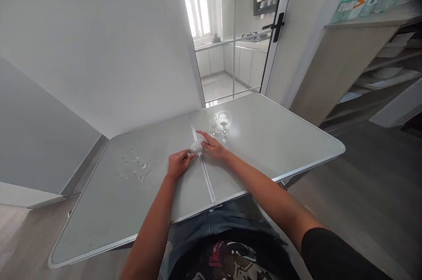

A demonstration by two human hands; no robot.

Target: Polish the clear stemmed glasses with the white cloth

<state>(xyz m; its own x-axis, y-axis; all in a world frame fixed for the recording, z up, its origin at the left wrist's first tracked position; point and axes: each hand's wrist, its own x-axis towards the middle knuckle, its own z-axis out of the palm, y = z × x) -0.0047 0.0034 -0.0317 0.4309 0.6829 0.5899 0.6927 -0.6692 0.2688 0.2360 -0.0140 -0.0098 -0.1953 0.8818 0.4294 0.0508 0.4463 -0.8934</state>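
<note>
My left hand (pixel 178 163) is closed around the stem end of a small glass goblet (pixel 196 146), which lies sideways over the table's centre seam. The goblet's bowl looks white, as if a white tissue or cloth is in or around it; I cannot tell which. From the right, my right hand (pixel 213 146) grips the bowl end, thumb in front and fingers stretched along the far side. Just beyond that hand, two clear stemmed glasses stand upright: one glass (pixel 223 119) on the right and a fainter glass (pixel 213 122) close on its left.
Several clear glass pieces (pixel 135 165), their shapes hard to make out, lie on the left half of the pale folding table (pixel 263 139). Behind it are a white wall and a glass door (pixel 234 29). Plastic bottles (pixel 362 1) stand on a shelf unit (pixel 356 51) at right.
</note>
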